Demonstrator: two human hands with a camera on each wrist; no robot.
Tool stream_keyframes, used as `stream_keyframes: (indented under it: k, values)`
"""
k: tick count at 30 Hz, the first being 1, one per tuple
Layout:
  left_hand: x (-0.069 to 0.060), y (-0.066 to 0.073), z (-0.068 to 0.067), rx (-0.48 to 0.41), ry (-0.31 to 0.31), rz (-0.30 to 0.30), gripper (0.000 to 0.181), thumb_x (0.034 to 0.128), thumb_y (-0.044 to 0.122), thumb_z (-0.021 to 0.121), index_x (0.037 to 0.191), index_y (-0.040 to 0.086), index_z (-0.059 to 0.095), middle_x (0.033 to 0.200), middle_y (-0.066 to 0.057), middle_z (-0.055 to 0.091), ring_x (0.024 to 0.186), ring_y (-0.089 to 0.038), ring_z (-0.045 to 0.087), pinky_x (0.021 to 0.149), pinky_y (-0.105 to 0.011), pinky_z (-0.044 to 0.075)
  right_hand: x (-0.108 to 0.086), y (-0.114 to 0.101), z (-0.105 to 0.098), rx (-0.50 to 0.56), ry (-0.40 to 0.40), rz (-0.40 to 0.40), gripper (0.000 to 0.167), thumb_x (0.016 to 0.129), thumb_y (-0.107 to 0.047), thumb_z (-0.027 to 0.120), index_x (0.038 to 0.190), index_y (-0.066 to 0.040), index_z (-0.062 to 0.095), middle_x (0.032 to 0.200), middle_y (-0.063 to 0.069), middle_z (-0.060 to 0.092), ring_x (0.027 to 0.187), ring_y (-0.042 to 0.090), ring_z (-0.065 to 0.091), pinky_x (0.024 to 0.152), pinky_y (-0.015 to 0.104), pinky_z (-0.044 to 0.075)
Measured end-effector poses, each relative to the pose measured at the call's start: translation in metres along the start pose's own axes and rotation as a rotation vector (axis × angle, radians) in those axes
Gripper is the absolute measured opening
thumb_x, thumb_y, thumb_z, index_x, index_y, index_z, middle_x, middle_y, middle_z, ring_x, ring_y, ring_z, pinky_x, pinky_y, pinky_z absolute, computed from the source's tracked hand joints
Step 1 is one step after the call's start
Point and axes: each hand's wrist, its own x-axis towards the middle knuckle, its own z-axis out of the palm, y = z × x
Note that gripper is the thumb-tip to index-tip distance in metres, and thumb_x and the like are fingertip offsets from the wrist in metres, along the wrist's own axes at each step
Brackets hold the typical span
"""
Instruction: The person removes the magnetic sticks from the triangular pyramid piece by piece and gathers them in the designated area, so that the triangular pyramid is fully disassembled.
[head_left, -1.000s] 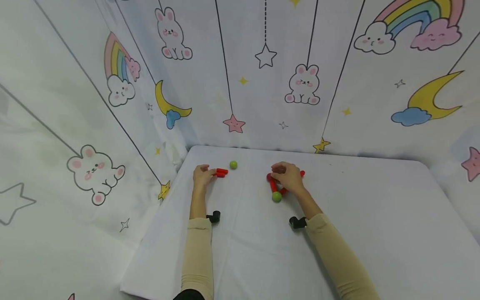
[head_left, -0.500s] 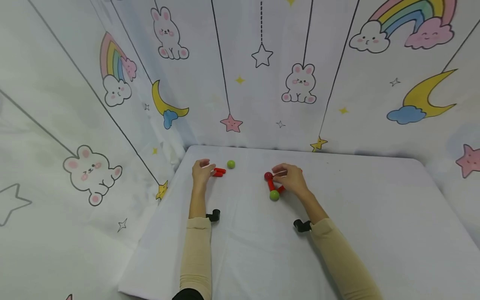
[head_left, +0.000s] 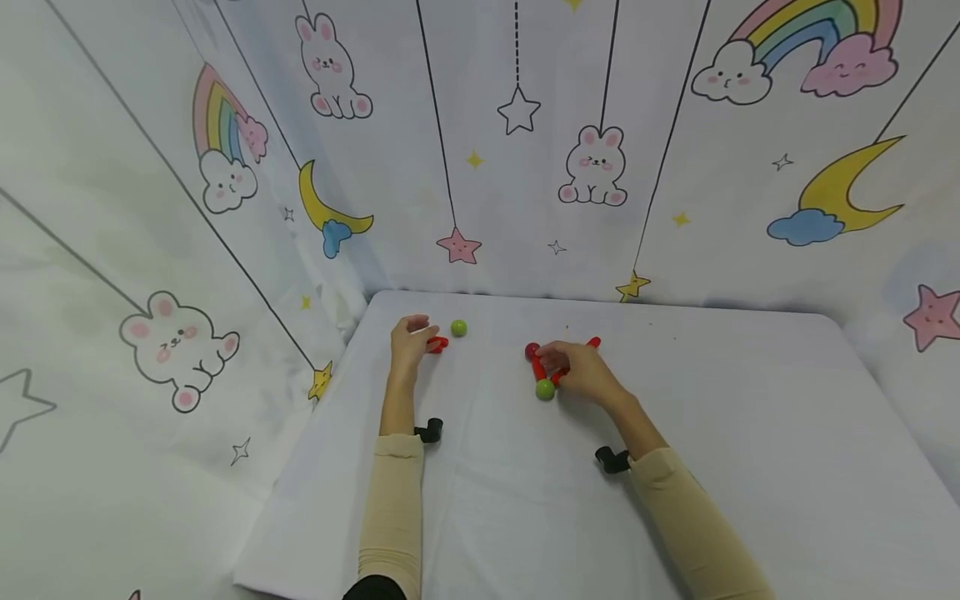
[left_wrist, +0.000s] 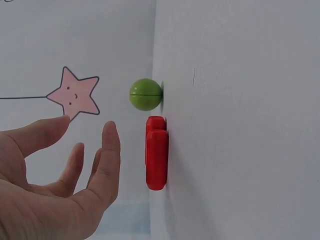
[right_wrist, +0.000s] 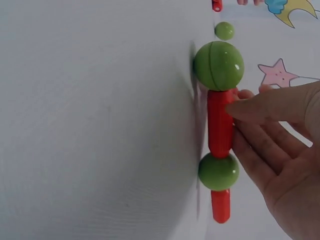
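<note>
A red rod [right_wrist: 220, 130] between green balls [right_wrist: 219, 65] on the table [head_left: 510, 492] is apparently pinched by the right hand [right_wrist: 292, 175]; they could be pulled apart by uneven twisting. The loose ball [left_wrist: 145, 97] beyond the paired rods [left_wrist: 157, 162] could be set rolling if brushed by the spread, unladen left hand [left_wrist: 70, 205].

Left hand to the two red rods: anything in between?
Nothing visible. The left wrist view shows a bare gap between the left hand and the red rods. A green ball sits near one end of the rods, outside that gap.
</note>
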Motion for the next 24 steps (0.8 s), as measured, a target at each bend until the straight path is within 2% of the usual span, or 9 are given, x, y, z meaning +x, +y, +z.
stream_keyframes:
  k: [8, 13, 18, 24]
  values:
    - [-0.001, 0.0, 0.002, -0.019, -0.032, -0.014, 0.045, 0.0988, 0.002, 0.067, 0.14, -0.007, 0.052, 0.145, -0.03, 0.048, 0.109, -0.044, 0.067, 0.101, -0.049, 0.056, -0.001, 0.007, 0.005, -0.049, 0.061, -0.006, 0.047, 0.086, 0.012, 0.074, 0.128, -0.008, 0.07, 0.109, 0.003, 0.075, 0.102, 0.021, 0.071, 0.091, 0.039, 0.061]
    - [0.001, 0.002, 0.003, -0.021, -0.035, -0.014, 0.045, 0.0986, 0.002, 0.068, 0.14, -0.008, 0.053, 0.137, -0.025, 0.054, 0.114, -0.049, 0.064, 0.102, -0.052, 0.054, 0.002, 0.006, 0.01, -0.083, 0.085, -0.057, 0.043, 0.087, 0.009, 0.077, 0.127, -0.005, 0.07, 0.11, 0.006, 0.075, 0.1, 0.021, 0.073, 0.09, 0.039, 0.061]
    - [0.002, 0.002, 0.007, 0.008, -0.03, -0.019, 0.045, 0.0976, 0.003, 0.069, 0.139, -0.007, 0.054, 0.13, -0.019, 0.057, 0.115, -0.051, 0.064, 0.104, -0.056, 0.053, 0.003, 0.0, 0.014, -0.121, 0.082, -0.071, 0.041, 0.086, 0.007, 0.078, 0.124, -0.006, 0.072, 0.108, 0.006, 0.075, 0.099, 0.022, 0.073, 0.09, 0.042, 0.061]
    - [0.002, 0.0, 0.015, 0.046, -0.046, -0.031, 0.043, 0.098, 0.002, 0.069, 0.138, -0.007, 0.055, 0.135, -0.023, 0.056, 0.118, -0.049, 0.061, 0.104, -0.054, 0.053, 0.007, -0.006, 0.021, -0.202, 0.086, -0.111, 0.045, 0.081, -0.001, 0.088, 0.124, -0.008, 0.074, 0.105, 0.003, 0.077, 0.096, 0.02, 0.072, 0.088, 0.045, 0.058]
